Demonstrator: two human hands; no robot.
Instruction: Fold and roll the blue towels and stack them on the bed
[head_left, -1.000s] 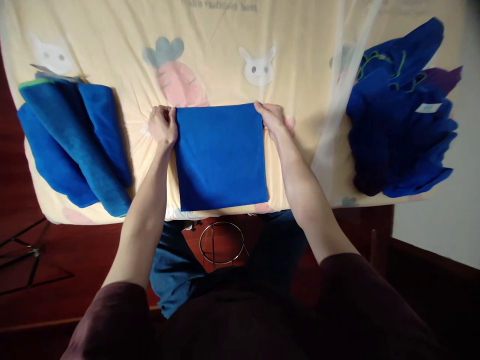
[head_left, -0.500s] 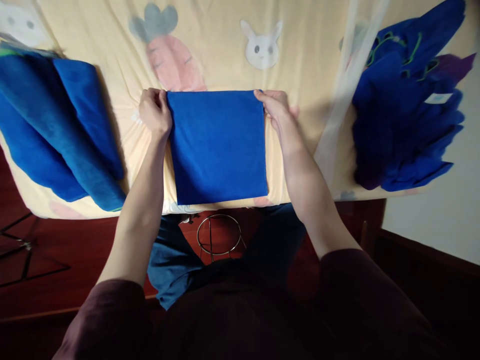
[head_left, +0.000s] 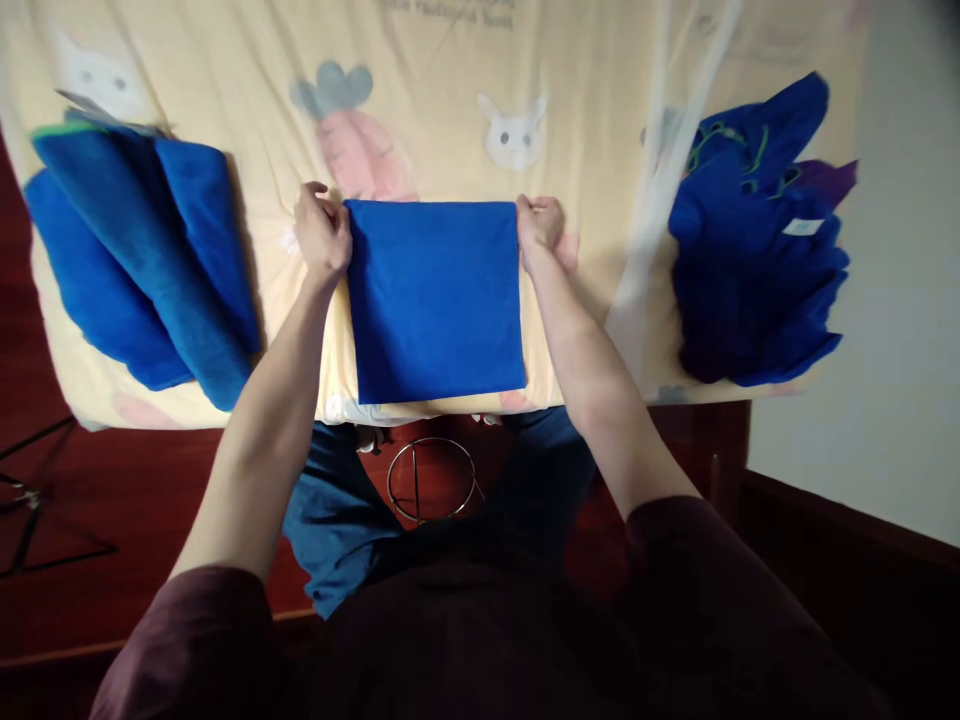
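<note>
A flat square of blue cloth [head_left: 439, 300] lies on the cream patterned cover [head_left: 442, 150], close to the front edge. My left hand [head_left: 324, 230] is closed at its far left corner, with the fingers curled in. At the far right corner my right hand [head_left: 538, 222] is closed on the cloth's edge. Longer folds of blue cloth [head_left: 161, 260] rest to the left, beyond my left forearm. On the right sits a crumpled pile of blue cloth [head_left: 750, 270] with green edging and a white tag.
Below the front edge are a round metal stool frame [head_left: 431, 480] and my legs. A black metal stand [head_left: 30, 495] is on the floor at the left. A pale wall [head_left: 885, 300] borders the right side.
The view has shifted, so the side cloths appear further in. My right hand's fingers have curled in more at the cloth's corner. The square remains flat between both hands.
</note>
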